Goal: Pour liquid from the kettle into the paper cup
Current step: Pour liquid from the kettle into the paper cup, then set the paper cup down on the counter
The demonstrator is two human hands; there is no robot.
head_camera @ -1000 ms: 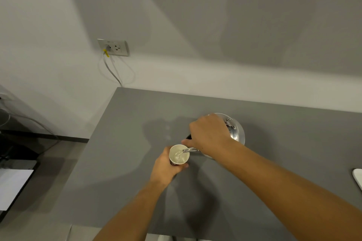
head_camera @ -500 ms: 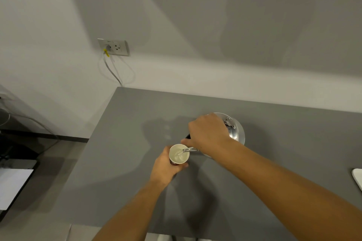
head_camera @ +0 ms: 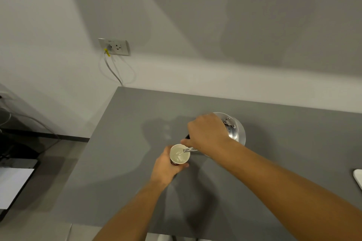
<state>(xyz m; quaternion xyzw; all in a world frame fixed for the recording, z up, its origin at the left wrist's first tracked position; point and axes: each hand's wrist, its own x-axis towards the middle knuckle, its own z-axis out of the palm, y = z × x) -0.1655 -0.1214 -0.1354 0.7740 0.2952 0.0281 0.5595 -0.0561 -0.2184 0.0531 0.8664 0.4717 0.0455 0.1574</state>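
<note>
A shiny steel kettle is tilted to the left over the grey table. My right hand grips its dark handle and hides most of the body. The thin spout reaches over the rim of a white paper cup. Clear liquid shows inside the cup under the spout tip. My left hand wraps around the cup's side from below and holds it upright beside the kettle.
A wall socket with a plugged cable sits on the white wall behind the table's far left corner. A white object lies at the table's right edge. Left of the table, lower down, is a dark surface with a white sheet.
Hardly anything has moved. Both hands hold the same places, and the spout stays over the cup with liquid in it.
</note>
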